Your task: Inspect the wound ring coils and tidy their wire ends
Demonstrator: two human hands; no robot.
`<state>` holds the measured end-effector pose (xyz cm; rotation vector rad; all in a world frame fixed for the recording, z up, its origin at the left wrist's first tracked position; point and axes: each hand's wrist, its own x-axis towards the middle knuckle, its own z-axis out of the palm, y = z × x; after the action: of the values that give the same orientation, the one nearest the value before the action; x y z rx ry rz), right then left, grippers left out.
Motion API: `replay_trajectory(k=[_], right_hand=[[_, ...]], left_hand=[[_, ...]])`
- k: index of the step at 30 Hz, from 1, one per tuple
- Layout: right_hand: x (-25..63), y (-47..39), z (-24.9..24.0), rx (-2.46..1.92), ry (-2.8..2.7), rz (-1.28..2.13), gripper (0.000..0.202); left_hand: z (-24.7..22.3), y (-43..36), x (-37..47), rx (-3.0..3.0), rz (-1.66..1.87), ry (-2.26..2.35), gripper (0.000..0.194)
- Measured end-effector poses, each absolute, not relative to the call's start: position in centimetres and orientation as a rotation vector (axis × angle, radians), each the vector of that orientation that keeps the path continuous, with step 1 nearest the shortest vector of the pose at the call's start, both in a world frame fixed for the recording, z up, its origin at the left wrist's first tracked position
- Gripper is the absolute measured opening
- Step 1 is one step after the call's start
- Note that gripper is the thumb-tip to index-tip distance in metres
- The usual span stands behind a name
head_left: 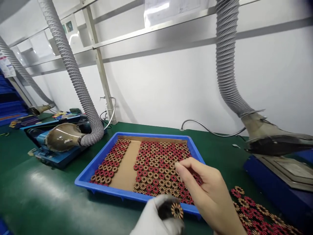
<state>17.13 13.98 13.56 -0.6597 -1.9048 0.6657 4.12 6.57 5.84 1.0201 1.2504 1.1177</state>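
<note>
My left hand [160,217], in a white glove with blackened fingertips, is closed around a small tan-and-black toothed ring [177,211] that looks like a motor stator core. It is just in front of the blue tray's [110,189] near rim. Bare, my right hand [207,189] is held over the tray's right part with thumb and forefinger pressed together; I cannot make out anything between them. Inside the tray, many red and tan toothed rings [156,163] lie in rows on brown cardboard [124,166], with a bare cardboard strip between two groups.
More toothed rings [251,212] lie on the green bench [53,192] at right, beside a blue machine [278,189] under an exhaust hood [276,133]. Another hood [65,137] with a grey hose [75,71] stands left of the tray. A metal conduit [207,127] runs behind.
</note>
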Motion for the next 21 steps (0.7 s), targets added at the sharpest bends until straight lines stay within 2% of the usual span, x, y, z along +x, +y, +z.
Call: replay_trajectory(k=[7,10,12,16,21], right_hand=[[16.3,15.9,11.7,-0.544,-1.583,0.887,0.032],[16.4,15.8,11.6,-0.474,-1.652,0.855,0.015],[16.6,15.9,11.5,-0.483,-1.665,0.86,0.015],[16.6,16.1,11.6,-0.554,-1.663,0.998,0.014],[16.1,16.2,12.1,-0.522,-1.753,1.021,0.011]], left_hand=[[11.2,11.8,5.1,1.053,1.596,1.188,0.038],[11.1,12.6,5.2,1.057,1.75,1.166,0.04],[10.3,12.9,4.9,1.132,1.82,1.188,0.041],[8.9,12.8,3.7,1.498,1.805,1.268,0.039],[9.4,11.6,2.9,1.764,1.735,1.532,0.041]])
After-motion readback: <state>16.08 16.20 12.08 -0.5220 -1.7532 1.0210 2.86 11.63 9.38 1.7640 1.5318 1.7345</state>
